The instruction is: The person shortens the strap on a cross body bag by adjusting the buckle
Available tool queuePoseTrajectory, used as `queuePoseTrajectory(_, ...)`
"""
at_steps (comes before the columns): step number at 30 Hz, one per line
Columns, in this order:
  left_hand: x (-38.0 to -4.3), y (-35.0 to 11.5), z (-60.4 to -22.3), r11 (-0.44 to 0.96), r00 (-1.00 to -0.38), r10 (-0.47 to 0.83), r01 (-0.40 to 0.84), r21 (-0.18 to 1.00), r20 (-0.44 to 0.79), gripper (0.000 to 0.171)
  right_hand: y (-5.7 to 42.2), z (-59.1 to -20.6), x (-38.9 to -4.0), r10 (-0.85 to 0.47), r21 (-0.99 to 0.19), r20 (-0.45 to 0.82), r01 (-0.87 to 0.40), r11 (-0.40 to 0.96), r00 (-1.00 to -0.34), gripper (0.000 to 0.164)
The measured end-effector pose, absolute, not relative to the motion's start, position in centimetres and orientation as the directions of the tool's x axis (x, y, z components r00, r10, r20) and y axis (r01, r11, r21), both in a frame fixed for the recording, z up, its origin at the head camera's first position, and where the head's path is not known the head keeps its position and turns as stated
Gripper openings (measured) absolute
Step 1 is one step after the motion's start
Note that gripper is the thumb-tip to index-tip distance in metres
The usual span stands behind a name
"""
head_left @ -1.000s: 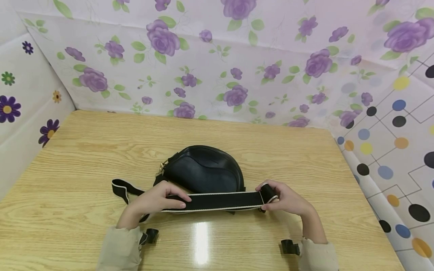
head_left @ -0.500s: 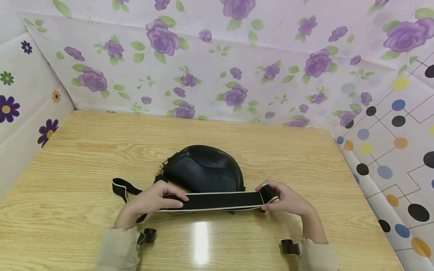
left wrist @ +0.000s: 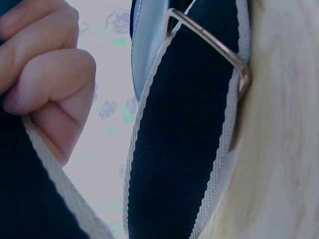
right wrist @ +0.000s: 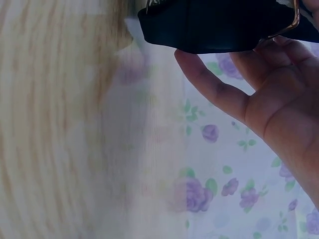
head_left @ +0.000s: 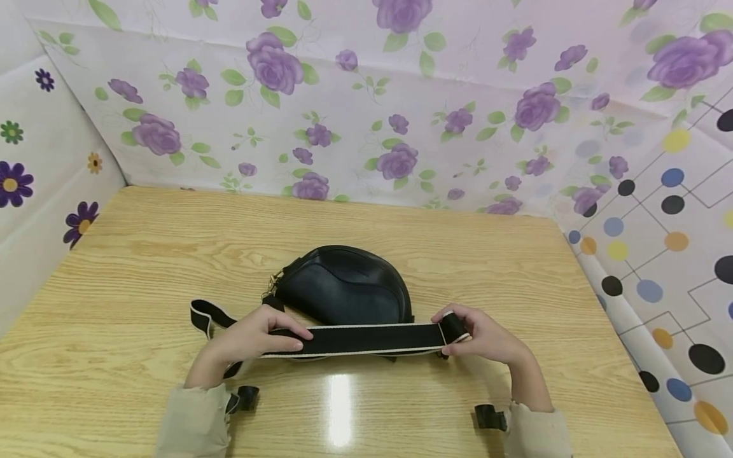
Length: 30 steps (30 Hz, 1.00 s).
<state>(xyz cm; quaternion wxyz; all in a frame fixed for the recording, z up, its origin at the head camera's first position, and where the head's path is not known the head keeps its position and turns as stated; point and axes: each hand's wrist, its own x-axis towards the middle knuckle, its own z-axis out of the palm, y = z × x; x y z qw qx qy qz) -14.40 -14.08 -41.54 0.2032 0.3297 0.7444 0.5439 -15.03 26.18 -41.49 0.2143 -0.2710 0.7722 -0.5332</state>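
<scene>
A black shoulder bag with a smooth, curved body lies mid-table, gold clasps at its left end. In front of it a black strap with white edging is stretched flat between both hands. My left hand pinches the strap between thumb and fingers, and a loop of it stands up beyond that hand. At the other end my right hand holds the strap's folded-over end. The left wrist view shows a gold metal slider across a hanging length of strap.
The wooden table ends at a flowered cloth wall behind, with a dotted cloth on the right. Black bands sit at both sleeves. A light reflection falls on the wood in front of the strap.
My left hand has slid a little leftward along the strap, baring more of it between the hands. The right hand and the bag have stayed in place.
</scene>
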Motion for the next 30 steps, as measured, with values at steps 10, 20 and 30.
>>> queuePoseTrajectory(10, -14.3, -14.4, -41.4, 0.183, -0.694, 0.718, 0.258, 0.949, 0.05, 0.021, 26.2, -41.6, -15.1, -0.65, -0.939, -0.037, -0.195, 0.282, -0.759, 0.039)
queuePoseTrajectory(20, -14.4, -14.6, -41.7, 0.217, -0.701, 0.713, 0.258, 0.942, 0.028, 0.021, 26.3, -41.4, -15.2, -0.637, -0.936, -0.049, -0.187, 0.298, -0.769, 0.039)
queuePoseTrajectory(30, -14.5, -13.0, -42.0, 0.427, -0.742, 0.666, 0.298, 0.854, -0.074, 0.024, 26.4, -41.3, -15.2, -0.628, -0.938, -0.05, -0.179, 0.296, -0.776, 0.039)
